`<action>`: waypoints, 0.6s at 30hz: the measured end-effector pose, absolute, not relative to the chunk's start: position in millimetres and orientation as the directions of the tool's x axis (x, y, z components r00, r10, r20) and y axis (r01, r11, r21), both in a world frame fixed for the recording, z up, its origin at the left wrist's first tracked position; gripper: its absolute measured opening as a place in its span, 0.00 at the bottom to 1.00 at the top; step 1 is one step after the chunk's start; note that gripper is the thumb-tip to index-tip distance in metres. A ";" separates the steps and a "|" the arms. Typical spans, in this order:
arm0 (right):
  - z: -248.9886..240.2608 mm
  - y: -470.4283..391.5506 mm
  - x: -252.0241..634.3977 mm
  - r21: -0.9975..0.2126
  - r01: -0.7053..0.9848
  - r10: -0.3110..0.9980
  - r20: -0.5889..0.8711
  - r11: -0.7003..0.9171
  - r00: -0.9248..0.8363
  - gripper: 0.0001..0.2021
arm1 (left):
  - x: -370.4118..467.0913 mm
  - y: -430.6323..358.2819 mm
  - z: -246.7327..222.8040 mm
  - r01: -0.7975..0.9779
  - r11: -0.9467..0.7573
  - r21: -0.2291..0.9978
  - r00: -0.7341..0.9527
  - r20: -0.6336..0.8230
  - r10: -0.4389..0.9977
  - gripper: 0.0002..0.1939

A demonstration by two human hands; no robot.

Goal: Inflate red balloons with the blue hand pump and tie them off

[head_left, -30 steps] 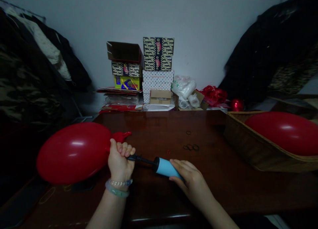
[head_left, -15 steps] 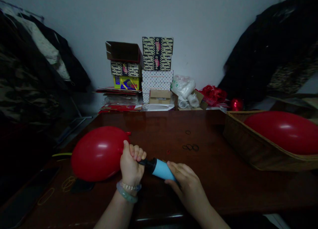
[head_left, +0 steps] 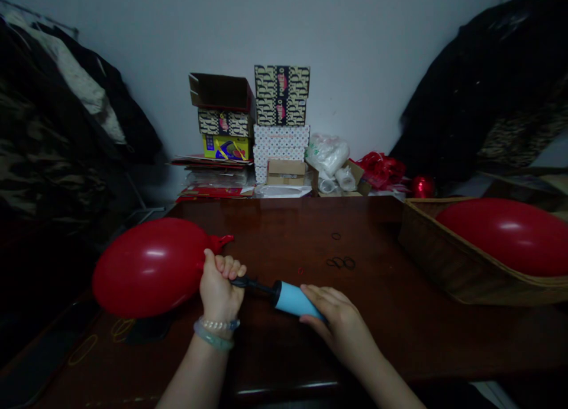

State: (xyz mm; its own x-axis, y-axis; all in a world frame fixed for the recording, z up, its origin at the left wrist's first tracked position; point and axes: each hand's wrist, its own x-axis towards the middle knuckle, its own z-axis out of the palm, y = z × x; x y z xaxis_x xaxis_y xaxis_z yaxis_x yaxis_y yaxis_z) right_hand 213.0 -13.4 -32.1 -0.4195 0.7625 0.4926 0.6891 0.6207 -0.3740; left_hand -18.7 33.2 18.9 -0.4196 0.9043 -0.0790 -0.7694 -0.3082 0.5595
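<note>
- Cream-and-black patterned cardboard box (head_left: 282, 95): standing atop a white dotted box (head_left: 281, 138), its dark strip showing "POMELO" twice, running sideways.
- Matching patterned box (head_left: 225, 122): sitting to the left under an open brown carton (head_left: 222, 92), its lettering reading upside down and only in part.
- Yellow printed box (head_left: 226, 148): lying beneath, its characters being too small to read.
- White translucent plastic bag (head_left: 328, 153): bearing green print, illegible.
- Light-blue and black cylindrical pump (head_left: 295, 299): slanting over the bench's near half, spanning both hands.
- Left hand (head_left: 224, 279): closing in a fist around the pump's black end; a pale green bangle (head_left: 213, 336) is circling the wrist.
- Right hand (head_left: 339, 314): curling around the blue barrel, fingers on top, thumb below.
- Large glossy red oval balloon (head_left: 148, 273): bulging leftward from the left fist, which is hiding its neck.
- Dark reddish-brown polished bench (head_left: 284, 228): its near edge is running below the hands, its far edge below the boxes; its surface is stretching between right hand and basket, thin black bands (head_left: 348, 262) lying ahead.
- Brown woven basket (head_left: 435, 264): bounding the right side, holding another red balloon (head_left: 510, 234) that is rising above the rim.
</note>
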 end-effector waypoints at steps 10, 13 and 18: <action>-29.5 -16.2 214.8 -0.365 0.708 0.777 0.468 0.604 -0.421 0.22 | -18.7 36.5 6.9 -0.814 -0.287 0.506 -0.413 -0.154 0.898 0.24; -28.8 -19.5 210.2 -0.353 0.725 0.783 0.469 0.591 -0.409 0.22 | -7.4 35.2 4.9 -0.825 -0.260 0.502 -0.390 -0.171 0.905 0.25; -30.4 -24.3 202.2 -0.358 0.737 0.794 0.466 0.573 -0.392 0.22 | 10.5 35.2 -2.6 -0.832 -0.206 0.514 -0.338 -0.177 0.924 0.26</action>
